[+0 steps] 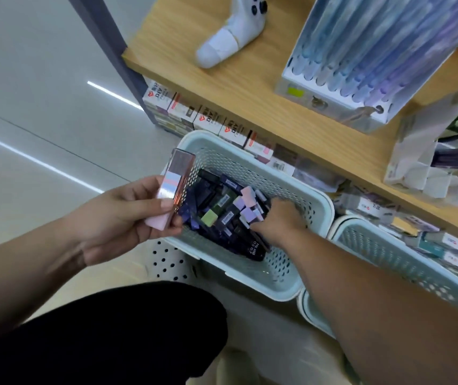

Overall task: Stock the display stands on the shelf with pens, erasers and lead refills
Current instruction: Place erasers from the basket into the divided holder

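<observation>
The left hand point(127, 215) grips 1 pink eraser point(176, 179) in a shiny sleeve, thumb across its lower end, holding it upright just beside the near-left corner of a pale blue perforated basket point(250, 273). The 2 hands are apart, with the basket's contents between them. The right hand point(277, 220) reaches down into that basket, its fingertips buried among dark lead refill cases point(252, 250) and pastel erasers point(245, 207); whether it grips anything cannot be told. Just beside the right forearm stands a second basket point(389, 254) of the same kind. Beyond both hands runs a wooden shelf point(250, 87), which carries a pen display stand point(361, 65) beyond the right hand and a white game controller point(233, 31) to its left. Small boxes point(211, 120) line the level below.
</observation>
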Available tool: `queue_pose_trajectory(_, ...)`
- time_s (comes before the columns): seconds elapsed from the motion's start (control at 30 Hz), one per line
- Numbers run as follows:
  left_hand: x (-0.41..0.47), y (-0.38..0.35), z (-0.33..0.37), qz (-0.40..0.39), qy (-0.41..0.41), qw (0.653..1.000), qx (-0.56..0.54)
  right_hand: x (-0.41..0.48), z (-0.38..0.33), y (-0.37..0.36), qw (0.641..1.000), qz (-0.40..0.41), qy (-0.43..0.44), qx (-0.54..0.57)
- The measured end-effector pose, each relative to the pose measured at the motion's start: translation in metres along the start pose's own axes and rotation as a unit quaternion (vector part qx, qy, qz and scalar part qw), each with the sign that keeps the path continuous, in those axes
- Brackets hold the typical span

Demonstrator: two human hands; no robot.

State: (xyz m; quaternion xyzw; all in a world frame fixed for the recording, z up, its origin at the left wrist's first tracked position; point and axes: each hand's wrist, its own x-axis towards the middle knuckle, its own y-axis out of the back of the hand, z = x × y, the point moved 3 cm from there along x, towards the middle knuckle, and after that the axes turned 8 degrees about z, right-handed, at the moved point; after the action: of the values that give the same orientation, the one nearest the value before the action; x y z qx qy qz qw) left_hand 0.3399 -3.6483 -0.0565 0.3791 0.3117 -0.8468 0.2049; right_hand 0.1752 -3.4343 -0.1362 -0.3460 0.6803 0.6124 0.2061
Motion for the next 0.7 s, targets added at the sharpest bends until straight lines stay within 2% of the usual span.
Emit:
queue_pose_trajectory(0.13, -0.002, 0.015, 0.001, -0.010, -0.017, 1.000, -0.013, 0.008, -0.002, -0.029, 1.000, 0.009, -0.016, -0.004)
queue_pose_trajectory(0.3, 0.000, 0.024, -0.005, -0.002, -0.016, 0.999, -0.039, 0.024, 0.000, -0.038, 0.998, 0.059, -0.030, 0.014)
queue_pose_trajectory(0.57, 0.002, 0.031, -0.009, 0.049, -0.015, 0.996, -0.066, 0.033, 0.001, -0.042, 0.999, 0.008, -0.028, 0.031)
queue_pose_trajectory(0.7, 0.004, 0.031, -0.011, 0.044, -0.016, 0.996, -0.073, 0.026, 0.003, -0.048, 0.995, 0.039, -0.022, 0.084)
